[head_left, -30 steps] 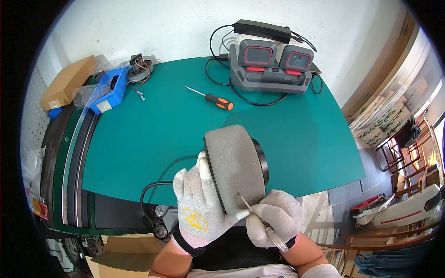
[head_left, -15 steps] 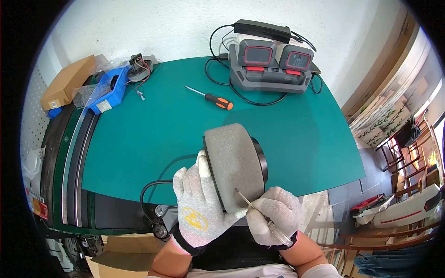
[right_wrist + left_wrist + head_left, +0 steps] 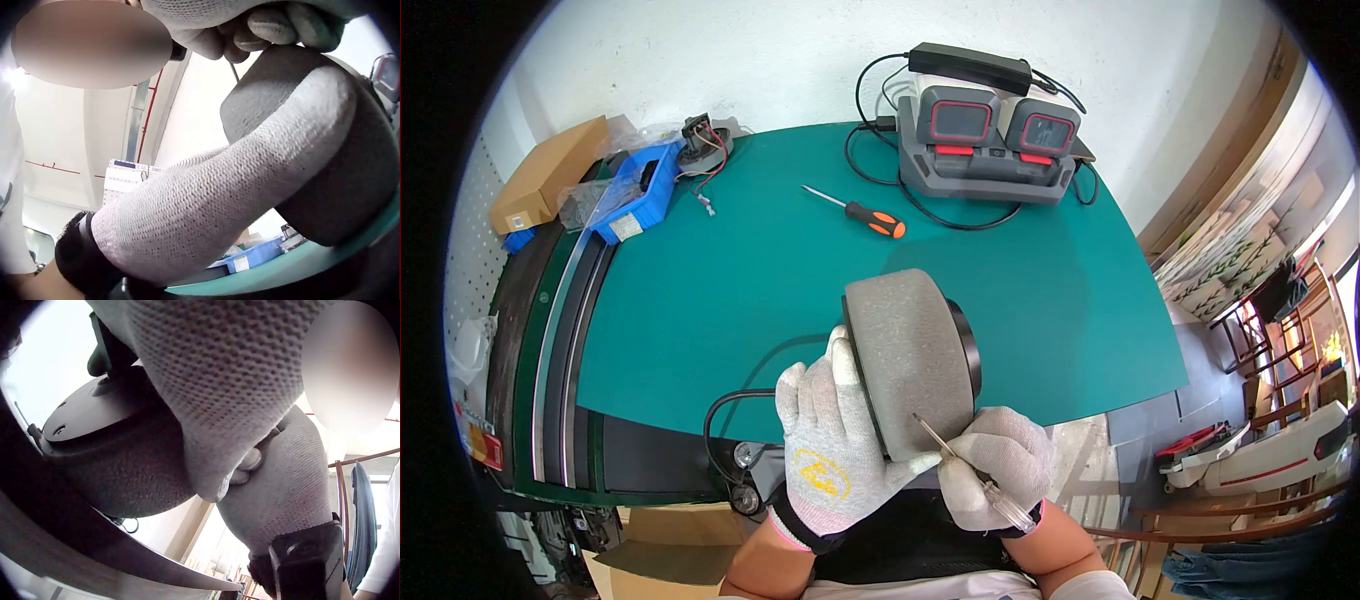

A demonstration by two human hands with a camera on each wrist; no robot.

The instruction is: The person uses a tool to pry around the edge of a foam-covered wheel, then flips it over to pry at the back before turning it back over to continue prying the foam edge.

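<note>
A drum-shaped device [image 3: 908,350] with a grey speckled band and black rims is tilted in front of the person, over the near edge of the green tabletop. My gloved left hand [image 3: 825,435] holds it from the left, fingers along the black rim and thumb at its lower end. My gloved right hand [image 3: 998,465] grips a small screwdriver [image 3: 1006,506] with a clear handle. Its thin shaft points up-left, the tip right at the grey band. In the left wrist view, the device's black flat face [image 3: 94,412] carries a bracket; the right wrist view shows its grey side [image 3: 269,90].
An orange-and-black screwdriver [image 3: 874,219] lies mid-table. Behind it stands a charger [image 3: 985,178] with two battery packs and cables. At the left are a blue bin [image 3: 635,205], a cardboard box [image 3: 548,178] and a wired round part [image 3: 703,150]. A black cable [image 3: 718,408] loops at the near edge.
My right hand has risen slightly, and the clear handle's end has swung a little up and to the right. My left hand and the device stay nearly in place.
</note>
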